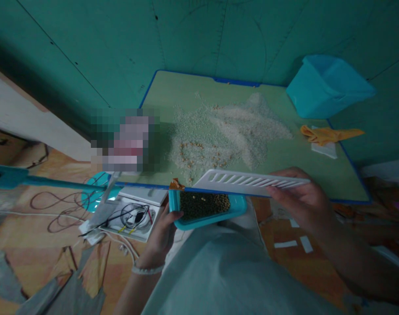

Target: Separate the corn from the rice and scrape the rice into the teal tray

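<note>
My left hand (168,227) grips the left end of a teal plastic tray (199,224), held just below the table's near edge. Dark green beans and some tan ones (204,209) lie in it. In my right hand (304,199) is a white slotted plastic strip (241,181), its long side resting along the table's near edge above the tray. Beyond the strip, white rice-like grains (241,127) are spread over the table, with several tan beans (194,153) scattered among them. A small brown scrap (176,183) sits at the edge by the tray's left corner.
The pale green table (324,175) has a blue rim and stands against a green wall. A turquoise bin (327,87) and an orange cloth (329,135) are at its right. A blurred-out item (128,142) is on the left. Below are a box of cables (133,216) and a teal pole (61,181).
</note>
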{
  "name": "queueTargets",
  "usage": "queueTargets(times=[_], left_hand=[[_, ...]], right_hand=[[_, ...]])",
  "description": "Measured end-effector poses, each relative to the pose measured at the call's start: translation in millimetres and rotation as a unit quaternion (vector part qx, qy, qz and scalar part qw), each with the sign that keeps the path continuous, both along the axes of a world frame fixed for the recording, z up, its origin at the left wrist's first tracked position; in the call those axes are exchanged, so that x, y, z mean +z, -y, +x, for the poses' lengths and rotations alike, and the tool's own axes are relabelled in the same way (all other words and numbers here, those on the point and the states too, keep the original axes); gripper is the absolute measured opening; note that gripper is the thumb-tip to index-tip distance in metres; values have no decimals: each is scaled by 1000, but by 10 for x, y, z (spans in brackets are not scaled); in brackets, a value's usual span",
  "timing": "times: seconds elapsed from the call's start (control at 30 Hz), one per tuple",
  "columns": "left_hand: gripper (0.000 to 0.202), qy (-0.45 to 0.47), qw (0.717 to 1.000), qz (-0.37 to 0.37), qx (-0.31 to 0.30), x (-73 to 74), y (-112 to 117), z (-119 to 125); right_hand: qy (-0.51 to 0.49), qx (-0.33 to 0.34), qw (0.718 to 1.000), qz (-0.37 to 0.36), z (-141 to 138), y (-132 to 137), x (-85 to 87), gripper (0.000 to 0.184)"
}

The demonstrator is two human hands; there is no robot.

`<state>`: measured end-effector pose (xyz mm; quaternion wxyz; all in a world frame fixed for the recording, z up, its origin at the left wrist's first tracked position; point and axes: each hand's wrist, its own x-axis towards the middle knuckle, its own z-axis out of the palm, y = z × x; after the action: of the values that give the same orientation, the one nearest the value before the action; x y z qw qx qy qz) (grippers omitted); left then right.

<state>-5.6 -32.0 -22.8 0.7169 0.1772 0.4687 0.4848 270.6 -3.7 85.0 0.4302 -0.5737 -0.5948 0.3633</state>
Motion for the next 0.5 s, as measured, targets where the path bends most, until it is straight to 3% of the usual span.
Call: queueTargets(times=[0.23,0.5], left_hand=[[59,9,1000,12,-1,-55,8,-25],[56,2,1000,6,-5,-65,30,-53]], right_hand=[[6,6,1000,20,54,-94,-75,8],[28,43,997,50,-136,-297,-2,9]])
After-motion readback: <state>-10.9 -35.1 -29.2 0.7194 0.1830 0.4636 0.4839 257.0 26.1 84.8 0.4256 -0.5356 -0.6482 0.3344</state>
